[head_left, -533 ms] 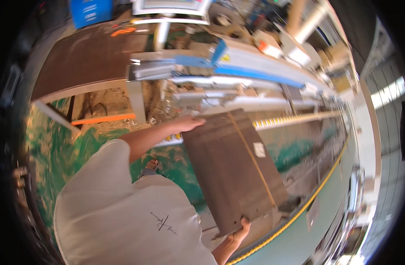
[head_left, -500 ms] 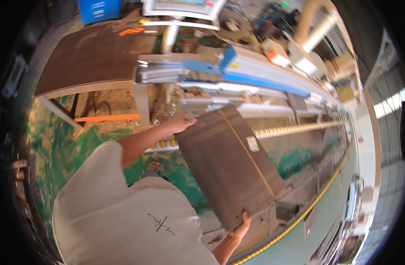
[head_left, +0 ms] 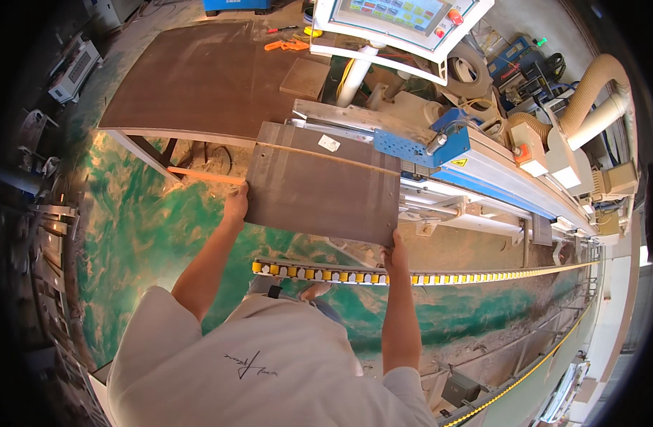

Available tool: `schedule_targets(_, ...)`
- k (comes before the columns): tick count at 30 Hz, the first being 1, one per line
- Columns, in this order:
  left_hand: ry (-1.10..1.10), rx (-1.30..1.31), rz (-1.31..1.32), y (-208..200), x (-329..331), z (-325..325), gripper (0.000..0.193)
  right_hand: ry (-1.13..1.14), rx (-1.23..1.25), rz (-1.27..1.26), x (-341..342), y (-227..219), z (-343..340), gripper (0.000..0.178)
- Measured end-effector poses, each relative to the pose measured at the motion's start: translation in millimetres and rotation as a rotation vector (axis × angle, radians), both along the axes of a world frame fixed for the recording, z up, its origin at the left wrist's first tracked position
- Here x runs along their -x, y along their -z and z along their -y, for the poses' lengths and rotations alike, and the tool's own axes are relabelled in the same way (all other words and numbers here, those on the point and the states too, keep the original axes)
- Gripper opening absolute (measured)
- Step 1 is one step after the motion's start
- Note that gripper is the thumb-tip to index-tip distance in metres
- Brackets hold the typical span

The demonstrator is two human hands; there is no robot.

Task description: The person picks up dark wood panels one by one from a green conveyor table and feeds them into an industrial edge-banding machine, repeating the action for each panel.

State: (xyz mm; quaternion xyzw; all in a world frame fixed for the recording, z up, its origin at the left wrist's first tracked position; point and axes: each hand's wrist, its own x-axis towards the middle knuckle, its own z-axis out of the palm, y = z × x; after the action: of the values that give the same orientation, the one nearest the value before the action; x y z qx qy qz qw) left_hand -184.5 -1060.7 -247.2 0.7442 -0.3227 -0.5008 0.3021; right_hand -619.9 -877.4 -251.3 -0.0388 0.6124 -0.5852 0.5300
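A dark brown rectangular board is held out in front of me, a lighter groove running across it near its far edge. Beyond the groove sits a small white label. My left hand is closed on the board's left near corner. At the right near corner, my right hand grips the edge, thumb on top and other fingers mostly hidden beneath. The board's far edge overlaps the near end of the long machine and the brown table's corner; whether it touches them I cannot tell.
A brown-topped table stands at the far left, with an orange tool and a small board on it. Behind the machine is a control panel. A yellow-and-white roller rail runs rightward near my legs.
The board has swung from my right to in front of me and turned, so its label end now lies away from me. Both hands have kept hold of it.
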Motion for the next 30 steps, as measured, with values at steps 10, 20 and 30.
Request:
schedule_targets(10, 0.027, -0.146, -0.375, 7, 43, 41, 0.054, 0.356, -0.062, -0.119, 24, 11, 46, 0.04)
schedule_targets(20, -0.006, -0.077, -0.368, -7, 160, 7, 0.045, 0.432, -0.004, -0.23, 126, 12, 21, 0.043)
schedule_targets(30, -0.012, -0.12, -0.354, 24, 246, -3, 0.054, 0.496, 0.07, -0.088, 211, 7, -17, 0.04)
